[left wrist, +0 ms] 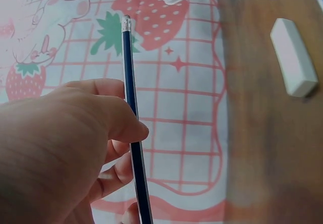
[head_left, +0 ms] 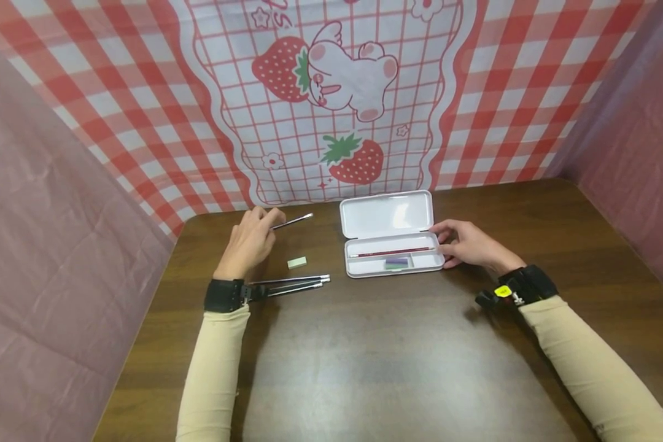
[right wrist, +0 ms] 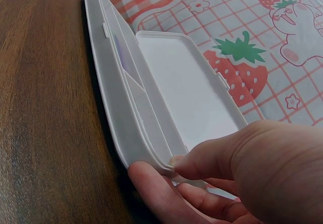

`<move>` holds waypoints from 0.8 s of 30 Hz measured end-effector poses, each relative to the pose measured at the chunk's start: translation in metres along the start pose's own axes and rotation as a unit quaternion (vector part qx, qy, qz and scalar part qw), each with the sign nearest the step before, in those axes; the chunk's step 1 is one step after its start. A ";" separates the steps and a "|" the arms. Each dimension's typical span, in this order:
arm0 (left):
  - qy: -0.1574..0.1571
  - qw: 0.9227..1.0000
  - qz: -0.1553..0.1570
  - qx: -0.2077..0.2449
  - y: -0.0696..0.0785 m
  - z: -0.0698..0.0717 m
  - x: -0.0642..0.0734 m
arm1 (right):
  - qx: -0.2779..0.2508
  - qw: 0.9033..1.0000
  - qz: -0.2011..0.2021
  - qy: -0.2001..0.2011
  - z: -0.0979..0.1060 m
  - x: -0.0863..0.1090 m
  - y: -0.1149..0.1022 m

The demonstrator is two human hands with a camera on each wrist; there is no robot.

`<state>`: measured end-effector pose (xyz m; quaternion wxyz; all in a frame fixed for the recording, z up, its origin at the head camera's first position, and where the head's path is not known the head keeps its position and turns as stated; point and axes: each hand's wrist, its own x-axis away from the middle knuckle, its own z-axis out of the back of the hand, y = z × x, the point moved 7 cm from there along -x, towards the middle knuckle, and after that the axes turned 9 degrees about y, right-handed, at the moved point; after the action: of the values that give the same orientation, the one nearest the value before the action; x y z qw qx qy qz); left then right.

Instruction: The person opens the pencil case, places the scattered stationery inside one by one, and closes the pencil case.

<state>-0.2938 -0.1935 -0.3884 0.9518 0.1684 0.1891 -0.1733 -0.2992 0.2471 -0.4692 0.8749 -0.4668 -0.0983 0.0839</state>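
My left hand [head_left: 248, 242] pinches a dark blue pencil [left wrist: 129, 67] with a white-banded eraser end between thumb and fingers, over the table's back left. My right hand [head_left: 469, 247] grips the right end of an open white pencil case [head_left: 387, 216], thumb on the rim and fingers outside. Inside the case lies a dark red pencil [head_left: 392, 252] in the long rear compartment. A small purple and green block [head_left: 396, 263] sits in a front compartment. Between the left hand and the case, a pale eraser [head_left: 296, 263] rests on the table.
Several pencils [head_left: 298, 282] lie together near the left wrist, partly hidden by its strap and camera. A red-and-white checked strawberry cloth [head_left: 353, 123] hangs behind the brown table [head_left: 376, 356]. Pink cloth [head_left: 50, 245] stands at both sides.
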 end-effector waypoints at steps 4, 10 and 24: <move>0.009 1.000 -0.003 0.001 0.004 0.006 -0.005 | 0.000 1.000 0.001 -0.002 -0.001 0.000 0.001; 0.005 1.000 -0.010 -0.005 0.013 0.000 -0.007 | 0.000 1.000 0.003 0.000 0.000 0.000 0.000; 0.007 0.999 -0.036 0.017 0.026 -0.035 -0.014 | -0.007 1.000 0.006 -0.004 0.003 0.002 -0.003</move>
<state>-0.3067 -0.1535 -0.4063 0.9406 0.1785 0.1991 -0.2094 -0.2977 0.2478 -0.4648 0.8706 -0.4733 -0.0997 0.0903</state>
